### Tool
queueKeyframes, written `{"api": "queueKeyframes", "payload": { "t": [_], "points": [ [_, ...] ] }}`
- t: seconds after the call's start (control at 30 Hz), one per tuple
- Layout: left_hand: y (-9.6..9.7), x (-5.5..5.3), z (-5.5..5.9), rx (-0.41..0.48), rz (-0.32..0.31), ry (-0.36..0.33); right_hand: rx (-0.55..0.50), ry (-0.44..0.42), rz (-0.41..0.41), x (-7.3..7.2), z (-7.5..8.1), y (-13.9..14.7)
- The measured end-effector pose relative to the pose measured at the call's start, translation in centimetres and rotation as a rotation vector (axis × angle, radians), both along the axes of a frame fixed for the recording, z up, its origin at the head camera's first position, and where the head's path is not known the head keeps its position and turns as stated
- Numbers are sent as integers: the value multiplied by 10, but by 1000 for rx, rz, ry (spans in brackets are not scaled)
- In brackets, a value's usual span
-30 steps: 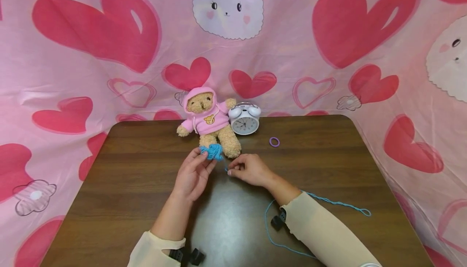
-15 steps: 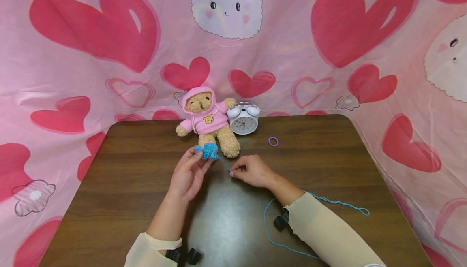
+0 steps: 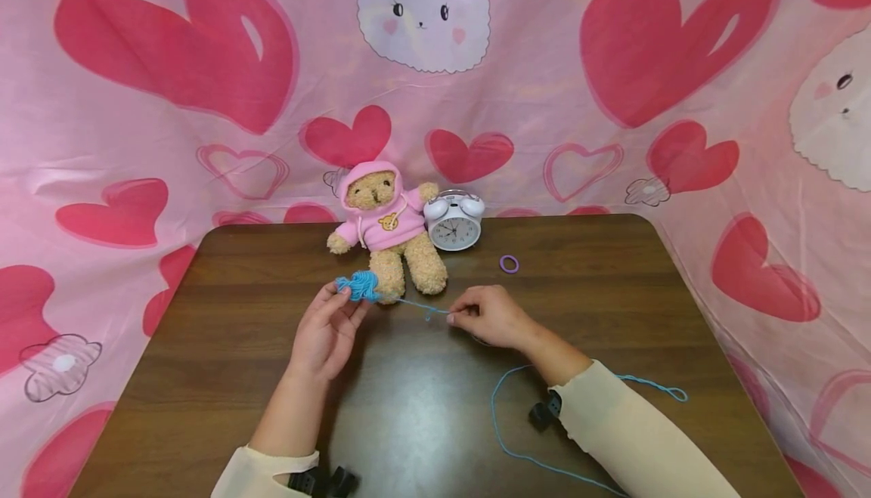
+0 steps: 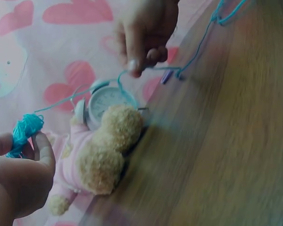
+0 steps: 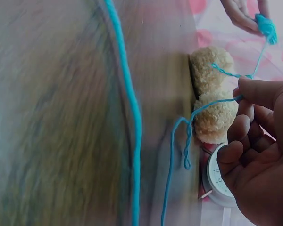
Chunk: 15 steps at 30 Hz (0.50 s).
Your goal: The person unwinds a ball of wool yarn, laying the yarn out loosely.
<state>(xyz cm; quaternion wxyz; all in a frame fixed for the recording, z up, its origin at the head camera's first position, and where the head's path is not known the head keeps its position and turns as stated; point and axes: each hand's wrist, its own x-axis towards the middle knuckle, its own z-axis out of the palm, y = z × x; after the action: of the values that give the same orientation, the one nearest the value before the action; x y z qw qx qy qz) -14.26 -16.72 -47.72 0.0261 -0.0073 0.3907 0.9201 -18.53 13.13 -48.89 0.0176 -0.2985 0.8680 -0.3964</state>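
My left hand (image 3: 327, 332) grips a small bundle of blue yarn (image 3: 358, 286) between thumb and fingers, raised in front of the teddy bear's feet. From the bundle a single strand (image 3: 418, 304) runs across to my right hand (image 3: 491, 317), which pinches it between thumb and forefinger. A short twisted piece of the yarn (image 5: 228, 72) hangs off the strand close to the pinch. On the other side of the right hand the strand trails down, with another twisted bit (image 5: 187, 150) along it. Loose yarn (image 3: 500, 430) curves over the table, partly hidden under the right forearm.
A teddy bear (image 3: 388, 226) in a pink hoodie sits at the back of the brown table (image 3: 224, 347). Beside it stands a white alarm clock (image 3: 454, 222). A purple ring (image 3: 509, 264) lies to the right. A looped yarn end (image 3: 674, 393) lies further right.
My left hand has moved left with the yarn bundle, and my right hand slightly right. The gap between them has widened, and the strand now stretches visibly across it.
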Motion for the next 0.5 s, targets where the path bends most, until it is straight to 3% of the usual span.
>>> {"api": "queueKeyframes", "payload": {
  "t": [0.27,0.5],
  "points": [
    [-22,2,-5,-6,30,-34,2,-63,-60,2,3,13],
    [-37,4,-9,8,49,-35,12,-64,-96,1,8,29]
  ]
}}
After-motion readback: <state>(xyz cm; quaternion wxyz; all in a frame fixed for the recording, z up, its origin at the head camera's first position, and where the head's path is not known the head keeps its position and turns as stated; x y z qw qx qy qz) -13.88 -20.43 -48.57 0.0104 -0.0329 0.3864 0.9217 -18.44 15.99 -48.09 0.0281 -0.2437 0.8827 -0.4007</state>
